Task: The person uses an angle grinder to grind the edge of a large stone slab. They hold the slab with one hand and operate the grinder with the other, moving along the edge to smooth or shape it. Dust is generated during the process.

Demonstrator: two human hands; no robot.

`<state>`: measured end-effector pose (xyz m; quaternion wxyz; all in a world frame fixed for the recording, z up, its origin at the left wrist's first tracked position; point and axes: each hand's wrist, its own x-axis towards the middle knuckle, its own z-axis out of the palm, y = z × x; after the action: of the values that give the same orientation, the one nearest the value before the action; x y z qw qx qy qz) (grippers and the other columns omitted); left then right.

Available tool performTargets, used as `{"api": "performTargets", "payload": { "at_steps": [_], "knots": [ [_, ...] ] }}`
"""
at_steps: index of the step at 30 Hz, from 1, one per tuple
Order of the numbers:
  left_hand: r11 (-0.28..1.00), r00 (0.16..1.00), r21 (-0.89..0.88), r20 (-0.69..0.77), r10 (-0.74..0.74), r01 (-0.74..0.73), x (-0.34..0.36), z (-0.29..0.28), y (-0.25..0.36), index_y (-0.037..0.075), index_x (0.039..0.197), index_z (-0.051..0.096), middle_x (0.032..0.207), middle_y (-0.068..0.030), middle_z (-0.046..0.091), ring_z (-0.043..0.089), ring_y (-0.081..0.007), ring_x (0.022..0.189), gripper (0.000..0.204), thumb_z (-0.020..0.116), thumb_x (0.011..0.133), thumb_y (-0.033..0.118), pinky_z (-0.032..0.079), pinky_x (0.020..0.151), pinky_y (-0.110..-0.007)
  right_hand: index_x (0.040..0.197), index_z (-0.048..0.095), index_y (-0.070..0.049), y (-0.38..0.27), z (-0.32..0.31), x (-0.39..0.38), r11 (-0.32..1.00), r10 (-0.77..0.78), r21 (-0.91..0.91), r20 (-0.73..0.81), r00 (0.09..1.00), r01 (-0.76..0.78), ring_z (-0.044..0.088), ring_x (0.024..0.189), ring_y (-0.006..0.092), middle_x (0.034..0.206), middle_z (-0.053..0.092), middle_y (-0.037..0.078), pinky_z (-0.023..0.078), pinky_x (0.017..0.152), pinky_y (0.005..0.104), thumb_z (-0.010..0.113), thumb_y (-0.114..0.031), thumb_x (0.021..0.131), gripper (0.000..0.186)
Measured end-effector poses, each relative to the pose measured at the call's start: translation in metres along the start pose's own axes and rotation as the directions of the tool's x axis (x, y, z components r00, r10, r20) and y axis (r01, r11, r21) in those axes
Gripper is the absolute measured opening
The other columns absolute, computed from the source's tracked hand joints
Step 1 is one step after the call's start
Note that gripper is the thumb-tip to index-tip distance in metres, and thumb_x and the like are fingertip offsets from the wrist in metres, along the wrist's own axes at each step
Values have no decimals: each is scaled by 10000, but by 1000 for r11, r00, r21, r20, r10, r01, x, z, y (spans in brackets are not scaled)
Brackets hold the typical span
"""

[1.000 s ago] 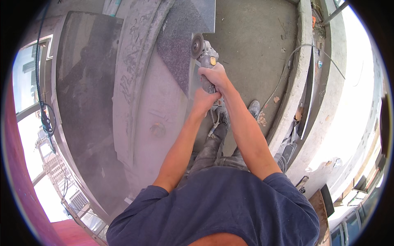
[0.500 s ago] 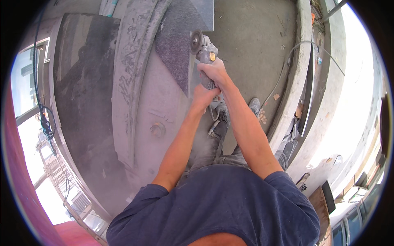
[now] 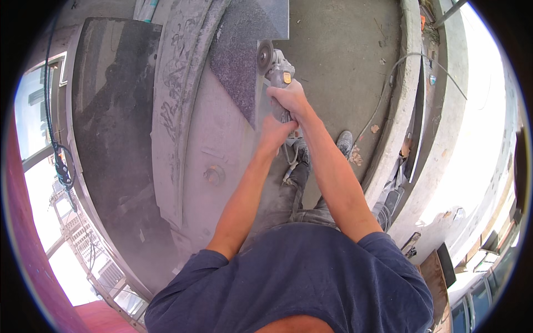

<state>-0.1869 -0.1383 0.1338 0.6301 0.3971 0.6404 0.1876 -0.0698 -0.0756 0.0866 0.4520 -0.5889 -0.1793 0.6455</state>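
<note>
I hold a grey angle grinder [image 3: 275, 66] with both hands. My right hand [image 3: 290, 99] wraps the front of its body just behind the yellow button. My left hand [image 3: 276, 133] grips the rear end of the tool, lower down. The grinder's round disc [image 3: 265, 56] sits at the right edge of a speckled dark grey stone slab [image 3: 239, 61], which lies on a dusty pale workbench [image 3: 219, 150]. The slab's near end tapers to a point by my left hand.
A large dark polished slab [image 3: 114, 127] lies left of the bench. A bolt head [image 3: 214, 176] sticks out of the bench top. My shoes [image 3: 344, 143] stand on a dusty concrete floor. A power cable [image 3: 388, 77] runs toward a curved concrete curb [image 3: 402, 111] on the right.
The grinder and both hands have shifted slightly up along the slab's edge; my grip is the same.
</note>
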Motion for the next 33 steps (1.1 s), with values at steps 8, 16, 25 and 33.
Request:
{"api": "performTargets", "payload": {
  "at_steps": [8, 16, 25, 33],
  "knots": [
    [999, 997, 36, 63, -40, 38, -16, -4, -14, -4, 1220, 768, 1036, -88, 803, 774, -220, 897, 382, 857, 853, 57, 587, 829, -383, 1112, 743, 5, 12, 2, -16, 1000, 2, -22, -11, 1000, -2, 724, 758, 165, 923, 757, 65, 589, 685, 359, 838, -64, 850, 288],
    [1000, 995, -6, 91, -28, 29, 0, -10, -10, -12, 1232, 776, 1057, -99, 808, 789, -225, 931, 385, 859, 872, 96, 607, 820, -384, 1053, 770, 15, 1, 4, -5, 998, 9, -56, -35, 999, -11, 758, 785, 192, 931, 785, 87, 610, 723, 386, 877, -128, 814, 298],
    [1000, 998, -21, 64, -17, 18, 7, -9, 0, 2, 1074, 785, 926, -79, 791, 763, -211, 813, 255, 840, 845, 102, 561, 753, -383, 1014, 781, 18, 1, 6, 9, 999, -6, -33, -34, 999, 5, 769, 798, 196, 928, 792, 86, 611, 739, 394, 887, -160, 802, 296],
    [999, 997, 15, 56, 49, -50, 6, -10, 6, 12, 1095, 779, 950, -80, 789, 750, -202, 854, 293, 857, 834, 120, 548, 783, -382, 1010, 759, -6, -2, 9, 6, 997, -38, -63, -70, 997, 34, 729, 750, 164, 889, 759, 58, 593, 694, 363, 841, -96, 850, 200]
  ]
}}
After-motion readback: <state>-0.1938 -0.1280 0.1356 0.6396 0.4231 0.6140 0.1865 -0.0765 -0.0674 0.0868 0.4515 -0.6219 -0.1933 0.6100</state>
